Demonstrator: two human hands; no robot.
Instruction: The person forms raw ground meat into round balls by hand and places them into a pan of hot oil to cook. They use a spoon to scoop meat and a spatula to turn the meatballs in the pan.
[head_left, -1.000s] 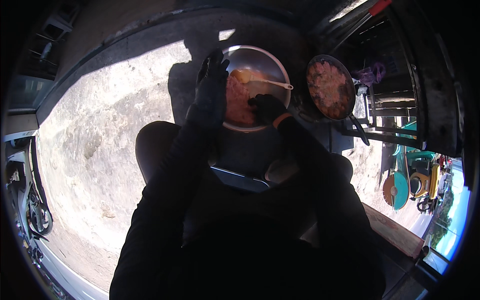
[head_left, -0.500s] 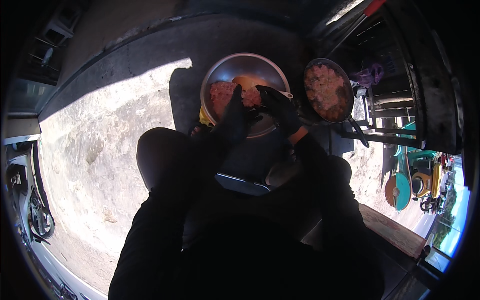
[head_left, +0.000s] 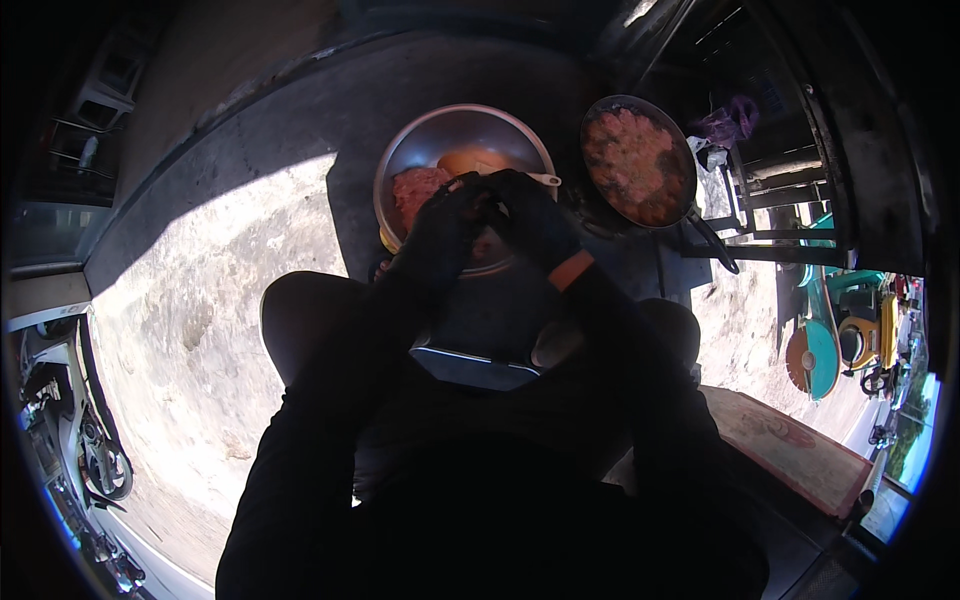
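Note:
Both my hands wear black gloves and come together over a wide metal bowl (head_left: pixel 470 112). My left hand (head_left: pixel 447 218) and my right hand (head_left: pixel 528 215) are curled against each other around a lump of raw minced meat, which the fingers almost wholly hide. More pink minced meat (head_left: pixel 413 190) lies in the left part of the bowl. Behind my fingers, an orange-brown patch (head_left: pixel 470 162) shows on the bowl's inside. A pale handle end (head_left: pixel 545 180) rests over the right rim, beside my right hand.
Right of the bowl stands a dark frying pan (head_left: pixel 690 195) filled with a pinkish meat mixture, its black handle (head_left: pixel 715 248) pointing toward the lower right. A purple plastic bag (head_left: pixel 728 122) hangs by a dark wooden rack (head_left: pixel 800 240). My knees flank the bowl on the sunlit concrete floor (head_left: pixel 220 330).
My hands have drawn together and closed over the lump of meat seen between them before. The whole view has shifted slightly, so the bowl and pan appear further left.

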